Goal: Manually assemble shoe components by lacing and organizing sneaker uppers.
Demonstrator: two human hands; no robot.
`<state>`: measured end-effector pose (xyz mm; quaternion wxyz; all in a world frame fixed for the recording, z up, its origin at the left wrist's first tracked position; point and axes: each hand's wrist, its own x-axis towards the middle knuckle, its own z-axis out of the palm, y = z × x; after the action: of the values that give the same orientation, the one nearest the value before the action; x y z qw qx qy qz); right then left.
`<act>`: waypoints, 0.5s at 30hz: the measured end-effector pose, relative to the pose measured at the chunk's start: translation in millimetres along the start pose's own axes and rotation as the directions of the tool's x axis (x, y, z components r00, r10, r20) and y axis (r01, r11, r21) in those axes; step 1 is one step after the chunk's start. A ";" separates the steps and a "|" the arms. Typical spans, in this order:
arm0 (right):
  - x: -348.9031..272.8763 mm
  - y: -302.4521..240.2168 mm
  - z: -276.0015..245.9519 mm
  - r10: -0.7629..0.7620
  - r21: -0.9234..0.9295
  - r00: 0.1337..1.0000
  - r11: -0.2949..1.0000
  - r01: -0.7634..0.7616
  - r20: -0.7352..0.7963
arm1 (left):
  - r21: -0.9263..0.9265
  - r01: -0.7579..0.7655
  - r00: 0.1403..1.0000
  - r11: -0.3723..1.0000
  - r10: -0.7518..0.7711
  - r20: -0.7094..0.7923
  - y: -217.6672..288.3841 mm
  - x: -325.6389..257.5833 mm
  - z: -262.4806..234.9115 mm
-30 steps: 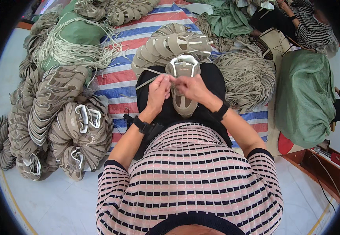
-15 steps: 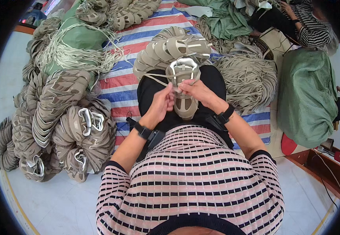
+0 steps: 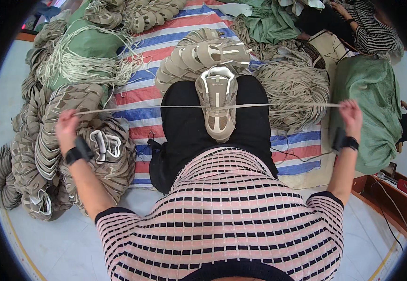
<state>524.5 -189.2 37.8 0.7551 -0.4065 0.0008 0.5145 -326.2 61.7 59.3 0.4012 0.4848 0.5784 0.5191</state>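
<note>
A beige-brown shoe upper with a white lining rests on my lap between my thighs, its toe toward me. One flat beige shoelace crosses it and is stretched taut in a nearly straight line to both sides. My left hand, far out to the left, is closed on one end of the lace. Out to the right, my right hand grips the other end. Both arms are spread wide. Just beyond my knees lies a curved row of nested shoe uppers.
Stacks of nested uppers lie to my left, beside laces draped over a green sack. A large lace bundle and a green sack are at right. Another person's striped sleeve shows far right. Striped sheeting covers the floor.
Both hands have moved from close together over the shoe upper to far apart, pulling the lace out straight to each side. The upper stays on my lap.
</note>
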 end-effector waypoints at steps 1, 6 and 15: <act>1.0 -31.3 -20.1 -0.114 -0.035 0.989 0.993 0.111 -0.099 | 0.034 -0.058 0.997 0.998 0.059 -0.043 -0.5 21.5 -91.5; -51.2 -105.5 -58.6 -0.520 -0.561 0.688 0.804 0.195 -0.506 | 0.805 0.206 0.965 0.556 0.022 -0.262 7.2 36.0 -271.4; -65.4 -124.7 -102.8 -0.572 -0.540 0.768 0.759 0.364 -0.288 | 0.367 -0.072 0.921 0.927 0.204 -0.333 -80.8 47.7 -133.0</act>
<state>633.5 -320.6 72.8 0.7250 -0.6615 -0.0547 0.1839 -476.5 80.9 -0.3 0.1562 0.4830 0.6892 0.5170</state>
